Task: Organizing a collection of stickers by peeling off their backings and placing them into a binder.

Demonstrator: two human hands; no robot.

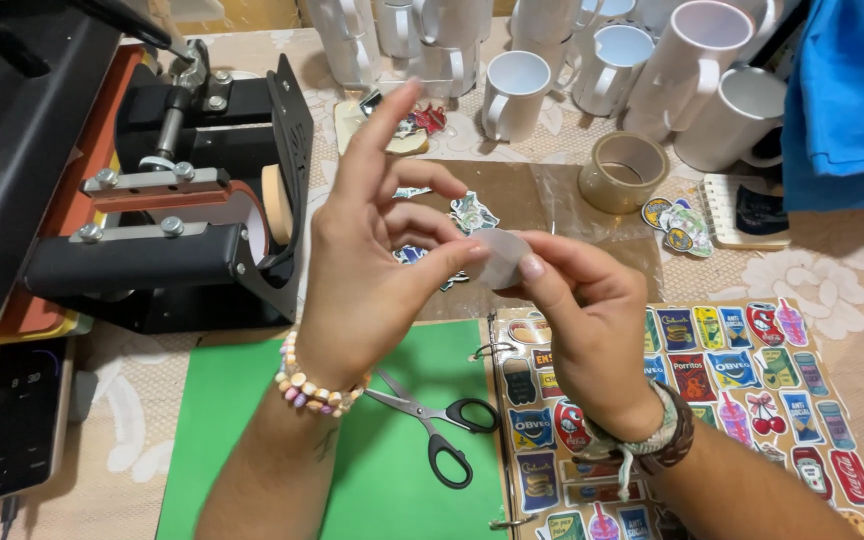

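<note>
Nearest the camera, both forearms rise from 6 o'clock over a green mat (pixel 252 440) and a sticker sheet (pixel 742 400). The left wrist carries a bead bracelet (pixel 314 388); the right wrist carries cord bands.

The left hand (pixel 367 260) and right hand (pixel 577 310) meet at frame centre, above the worktop (pixel 842 270). Between them sits a small pale disc (pixel 500 258), translucent and slightly blurred. The left thumb and a lower finger pinch its left edge; the left index finger stands straight up, clear of the disc, and the other fingers (pixel 422 180) are loosely spread. The right thumb (pixel 530 265) and fingers close on the disc's right edge. My judgement: the two-sided edge pinch keeps the disc's face free, as when separating a backing layer, but no layers can be told apart.

Scissors (pixel 437 420) lie closed on the mat at 6 o'clock, black handles toward the sheet, within reach of either hand. The sheet lies at 4 o'clock, in a ring binder, flat and face up.

A black mug press (pixel 182 200) stands at 10 o'clock with its clamp toward the hands. White mugs (pixel 572 70) stand crowded at 12 o'clock, well apart from the hands. A tape roll (pixel 624 172) lies at 1 o'clock beside loose cut stickers (pixel 680 225). A phone (pixel 17 420) lies at 8 o'clock, screen lit. Blue cloth (pixel 847 100) hangs at 2 o'clock.
</note>
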